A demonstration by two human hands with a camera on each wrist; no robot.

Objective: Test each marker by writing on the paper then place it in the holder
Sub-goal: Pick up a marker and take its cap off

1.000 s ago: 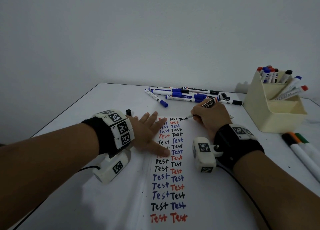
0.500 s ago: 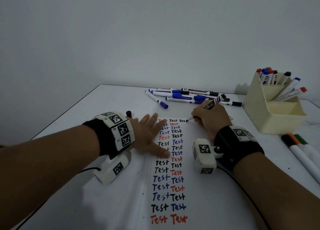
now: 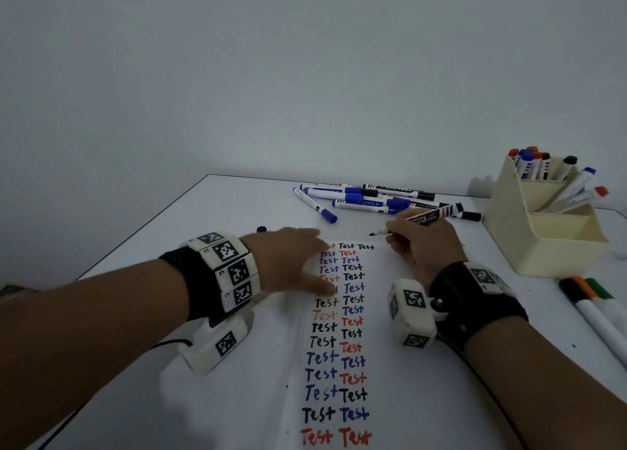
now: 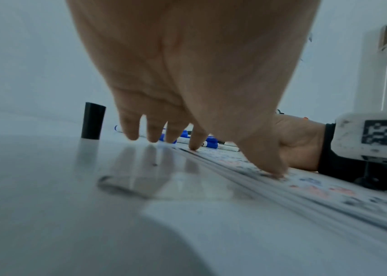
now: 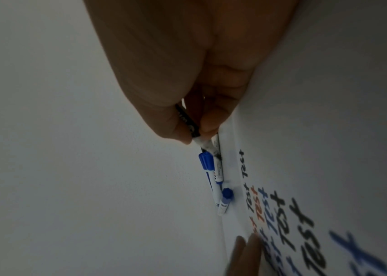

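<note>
While flat on smooth paper (image 3: 383,313), left hand (image 3: 288,259), fingers spread.

right hand (image 3: 420,246): pinches black marker (image 3: 415,221), tip just above paper (image 3: 380,347)
left hand (image 3: 288,259): flat on paper's left edge
holder (image 3: 543,235): right, markers inside

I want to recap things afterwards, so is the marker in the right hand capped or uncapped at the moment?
Uncapped. The marker held by the right hand shows a bare dark tip, and a loose black cap stands upright on the table.
</note>
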